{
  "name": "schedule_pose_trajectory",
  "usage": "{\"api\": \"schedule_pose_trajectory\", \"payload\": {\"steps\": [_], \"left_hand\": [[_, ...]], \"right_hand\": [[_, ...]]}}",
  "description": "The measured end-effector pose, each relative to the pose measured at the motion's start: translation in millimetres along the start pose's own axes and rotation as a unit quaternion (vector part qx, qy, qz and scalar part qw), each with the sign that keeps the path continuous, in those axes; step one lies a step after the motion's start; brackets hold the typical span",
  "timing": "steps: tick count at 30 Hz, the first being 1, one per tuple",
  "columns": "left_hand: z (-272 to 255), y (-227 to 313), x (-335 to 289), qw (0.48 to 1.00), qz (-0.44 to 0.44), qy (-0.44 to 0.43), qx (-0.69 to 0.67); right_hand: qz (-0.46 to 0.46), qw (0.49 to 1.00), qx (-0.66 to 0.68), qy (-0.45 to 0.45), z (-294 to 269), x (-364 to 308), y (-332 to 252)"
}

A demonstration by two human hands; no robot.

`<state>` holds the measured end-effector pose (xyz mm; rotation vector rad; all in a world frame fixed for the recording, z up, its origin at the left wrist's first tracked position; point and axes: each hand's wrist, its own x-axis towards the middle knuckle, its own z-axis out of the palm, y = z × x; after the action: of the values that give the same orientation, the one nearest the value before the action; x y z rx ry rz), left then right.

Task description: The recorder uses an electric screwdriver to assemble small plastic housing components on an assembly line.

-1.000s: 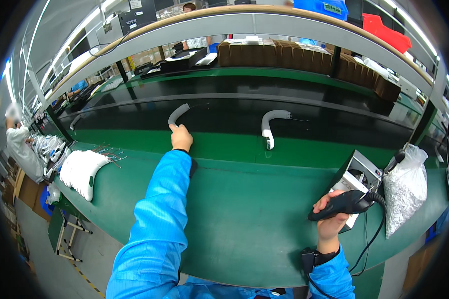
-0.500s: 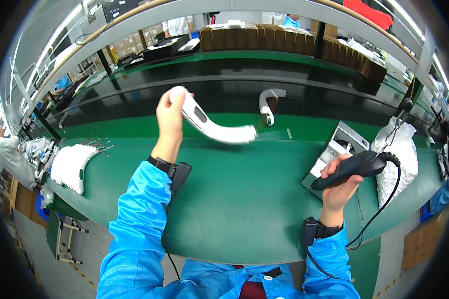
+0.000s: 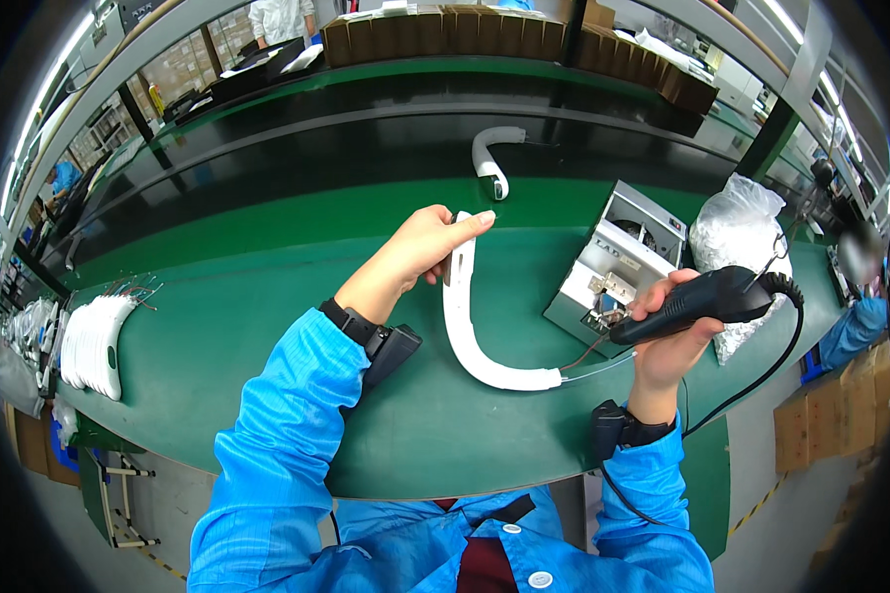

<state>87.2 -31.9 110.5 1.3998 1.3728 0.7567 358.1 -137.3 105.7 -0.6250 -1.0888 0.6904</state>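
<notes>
Since the earlier frame, the curved white tube [image 3: 455, 316] has come nearer and rightward over the table [image 3: 267, 326], its wired end now near the metal box [image 3: 595, 259]. The left hand [image 3: 415, 247] pinches the far end between thumb and fingers, a grip that appears to leave the bend and the wires [image 3: 593, 372] free and turned toward the box. The right hand [image 3: 666, 368] is wrapped around a black handheld tool [image 3: 697, 304], whose tip overlaps the box's front; contact cannot be told. The tube is smooth and J-shaped, with thin red and pale wires leaving its near end. A similar curved piece [image 3: 483, 158] lies farther off; nested white pieces [image 3: 91, 348] sit at left, seemingly grouped clear of the hands.
</notes>
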Motion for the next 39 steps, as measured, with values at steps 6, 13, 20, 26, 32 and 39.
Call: {"api": "schedule_pose_trajectory", "payload": {"steps": [6,13,20,26,32,39], "left_hand": [[10,5,-7,0.995,0.068,0.026,0.072],[33,23,-18,0.969,0.239,-0.010,0.059],[53,22,-27,0.933,0.300,-0.091,-0.179],[51,16,-29,0.923,0.321,-0.080,-0.196],[52,12,-27,0.918,0.320,-0.060,-0.225],[50,12,-31,0.915,0.341,-0.049,-0.211]], "right_hand": [[-0.006,1.000,0.004,0.015,0,10,-10],[0.020,0.997,0.078,0.015,5,30,-20],[-0.016,1.000,0.011,-0.002,17,45,-7],[0.032,0.996,-0.076,-0.024,28,47,5],[0.096,0.994,-0.003,-0.057,35,14,17],[0.194,0.965,0.123,-0.126,80,-41,28]]}}
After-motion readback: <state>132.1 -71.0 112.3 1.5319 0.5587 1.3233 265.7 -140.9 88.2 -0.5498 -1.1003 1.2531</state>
